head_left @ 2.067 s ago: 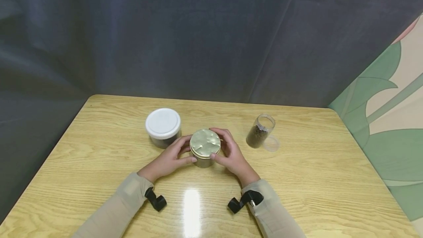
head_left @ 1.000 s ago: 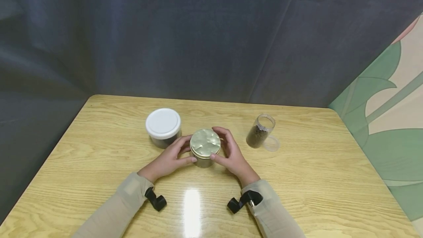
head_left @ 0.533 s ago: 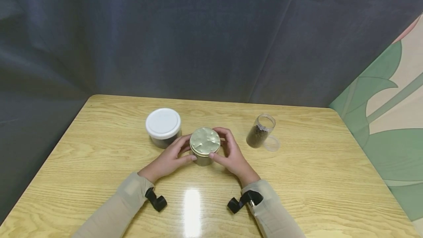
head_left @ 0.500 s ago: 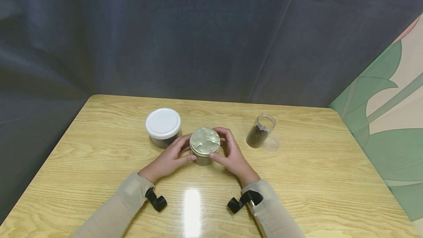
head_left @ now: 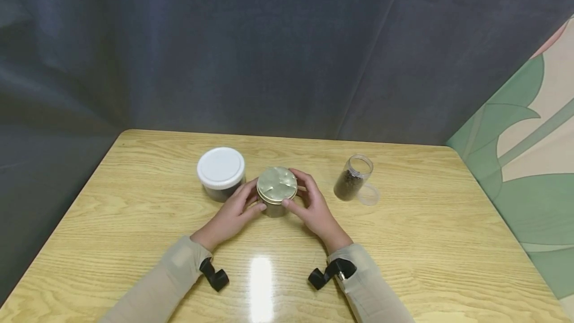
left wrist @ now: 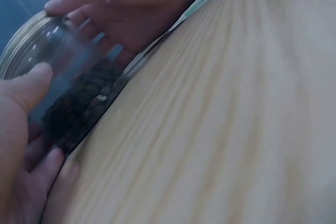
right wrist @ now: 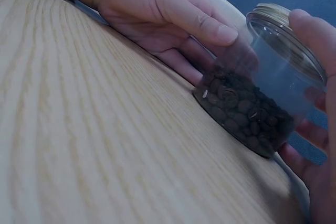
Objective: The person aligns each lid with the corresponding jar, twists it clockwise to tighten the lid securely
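Gripping 1 gold-lidded jar (head_left: 277,184), left hand (head_left: 230,215) and right hand (head_left: 319,213) curl round it; white-lidded tub (head_left: 221,168) just beyond the left, open jar (head_left: 350,184) off right

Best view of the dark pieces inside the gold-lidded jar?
Right wrist: the dark pieces show largest and sharpest through the clear jar. Left wrist shows them darker, blurrier; head shows mainly the gold lid, no separate pieces.

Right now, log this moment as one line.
left hand, right hand: hold gold-lidded clear round jar; contents: dark pieces; left side: white-lidded round jar; right side: open clear cylindrical jar
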A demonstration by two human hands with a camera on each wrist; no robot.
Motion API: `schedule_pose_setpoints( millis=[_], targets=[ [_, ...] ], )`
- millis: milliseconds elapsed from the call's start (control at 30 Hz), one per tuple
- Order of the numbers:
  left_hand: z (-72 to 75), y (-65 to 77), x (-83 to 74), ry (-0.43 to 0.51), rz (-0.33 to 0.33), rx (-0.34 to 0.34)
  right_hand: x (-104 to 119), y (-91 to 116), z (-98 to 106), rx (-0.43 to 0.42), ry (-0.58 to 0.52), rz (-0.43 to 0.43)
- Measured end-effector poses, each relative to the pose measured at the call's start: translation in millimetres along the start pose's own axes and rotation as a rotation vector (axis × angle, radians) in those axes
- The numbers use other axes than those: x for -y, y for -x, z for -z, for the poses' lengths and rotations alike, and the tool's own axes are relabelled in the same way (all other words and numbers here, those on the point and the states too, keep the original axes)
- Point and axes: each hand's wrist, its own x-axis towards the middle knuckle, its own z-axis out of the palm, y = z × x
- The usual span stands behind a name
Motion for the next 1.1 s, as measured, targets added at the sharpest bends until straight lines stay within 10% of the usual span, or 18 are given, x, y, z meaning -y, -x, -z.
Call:
schedule_pose_setpoints(
  millis=[267,1100],
  targets=[
    [-9.4,-1.2,-0.2,-0.140,-0.031,-0.070,0.6,0.5,-0.9,-0.020,0.016,-0.013],
    [-23.1,-10.8,-8.6,-0.173,0.009,-0.228,-1.6,-9.6,-6.5,-0.060,0.063,-0.093]
  ],
)
